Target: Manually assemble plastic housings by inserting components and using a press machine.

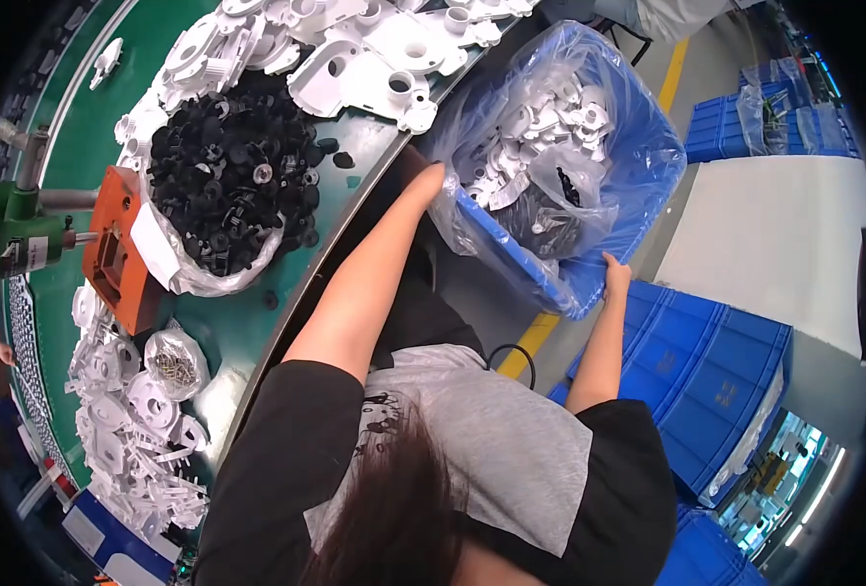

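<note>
A blue plastic crate [507,246] lined with a clear bag stands beside the workbench, tilted in view. White moulded plastic parts [550,127] lie in it, along with a smaller clear bag [571,181] holding a few dark pieces. My left hand [431,183] grips the crate's edge at the bench side, its fingers mostly hidden by the rim and the liner. On the opposite corner my right hand [616,275] is closed over the rim, the fingertips showing on top.
The green bench [330,210] carries a bag of black round parts [232,176], heaps of white parts [125,410], a bag of small metal pieces [174,366] and an orange fixture block [120,249]. Stacked blue crates [682,366] stand at my right. Another person's hand [3,352] shows far left.
</note>
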Demonstrator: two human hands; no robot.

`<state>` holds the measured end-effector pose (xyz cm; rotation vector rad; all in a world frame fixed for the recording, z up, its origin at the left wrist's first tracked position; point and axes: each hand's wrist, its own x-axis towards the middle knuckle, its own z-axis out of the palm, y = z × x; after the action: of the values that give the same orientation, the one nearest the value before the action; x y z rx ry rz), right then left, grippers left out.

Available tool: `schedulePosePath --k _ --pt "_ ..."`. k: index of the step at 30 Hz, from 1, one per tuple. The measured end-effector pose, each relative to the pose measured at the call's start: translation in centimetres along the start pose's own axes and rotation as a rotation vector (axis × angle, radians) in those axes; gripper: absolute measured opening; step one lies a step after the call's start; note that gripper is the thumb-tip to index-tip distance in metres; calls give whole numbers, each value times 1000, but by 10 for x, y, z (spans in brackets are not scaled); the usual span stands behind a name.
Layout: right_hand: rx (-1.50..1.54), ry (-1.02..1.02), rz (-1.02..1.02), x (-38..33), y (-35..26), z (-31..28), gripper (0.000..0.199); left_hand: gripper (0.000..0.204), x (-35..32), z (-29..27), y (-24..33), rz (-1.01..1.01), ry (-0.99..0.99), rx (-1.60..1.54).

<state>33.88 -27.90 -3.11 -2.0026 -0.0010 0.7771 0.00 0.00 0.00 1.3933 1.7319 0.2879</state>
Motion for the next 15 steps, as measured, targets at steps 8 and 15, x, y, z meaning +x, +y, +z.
schedulePosePath --k 8,15 --pt "-106 -34 -55 2 0 2 18 72 -40 -31 10 -7 77 -245" --pt "-230 9 -140 -32 -22 -2 18 59 -76 -54 -8 100 258 -232"
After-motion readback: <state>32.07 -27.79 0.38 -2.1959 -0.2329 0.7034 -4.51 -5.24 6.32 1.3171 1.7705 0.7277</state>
